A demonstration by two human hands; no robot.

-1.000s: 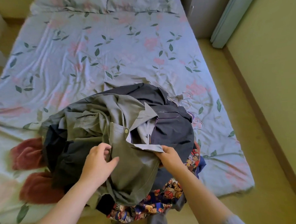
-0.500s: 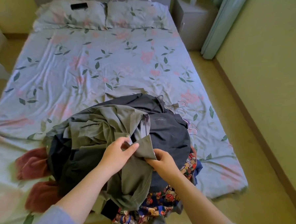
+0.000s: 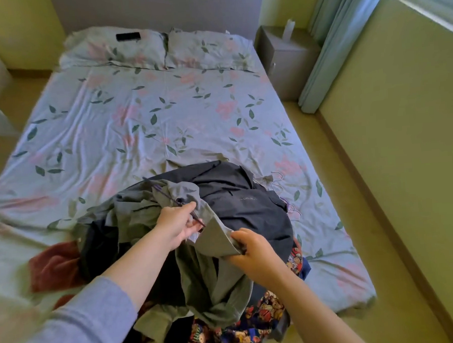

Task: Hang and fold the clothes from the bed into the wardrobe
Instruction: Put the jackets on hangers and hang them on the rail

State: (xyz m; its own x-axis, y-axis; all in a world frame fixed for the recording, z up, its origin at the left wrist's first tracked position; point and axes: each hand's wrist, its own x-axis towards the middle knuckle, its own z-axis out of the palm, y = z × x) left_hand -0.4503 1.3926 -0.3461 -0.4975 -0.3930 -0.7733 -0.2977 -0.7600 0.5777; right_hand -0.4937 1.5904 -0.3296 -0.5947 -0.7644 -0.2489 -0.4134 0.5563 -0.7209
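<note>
Grey sleeve (image 3: 71,329): covers my left forearm, closest to me.
Cartoon-print cloth (image 3: 244,325): hangs over the foot edge of the bed, under the rest of the pile.
Right hand (image 3: 252,250): fingers curled, pinching a flap edge of the grey-green shirt (image 3: 215,276).
Left hand (image 3: 178,223): fingers and thumb closed round the purple hanger (image 3: 161,194), with shirt cloth bunched against the palm.
Grey-green shirt: lies on top of the pile at the foot of the bed, its lower part draping down between my arms.
Purple hanger: a thin bar running up and left from my grip, across the shirt's cloth.
Dark jacket (image 3: 243,204): just behind my hands, with small pale lettering on it.
Red-brown cloth (image 3: 54,267): on the sheet, left of the pile.
Spare hangers (image 3: 287,194): thin and pale, poking out at the jacket's right side.
Bed (image 3: 139,123): wrinkled floral sheet.
Pillows (image 3: 208,50): two at the head, with a flat black object (image 3: 128,36) on the left one.
Nightstand (image 3: 288,63): right of the bed's head, beside the curtain (image 3: 326,48).
</note>
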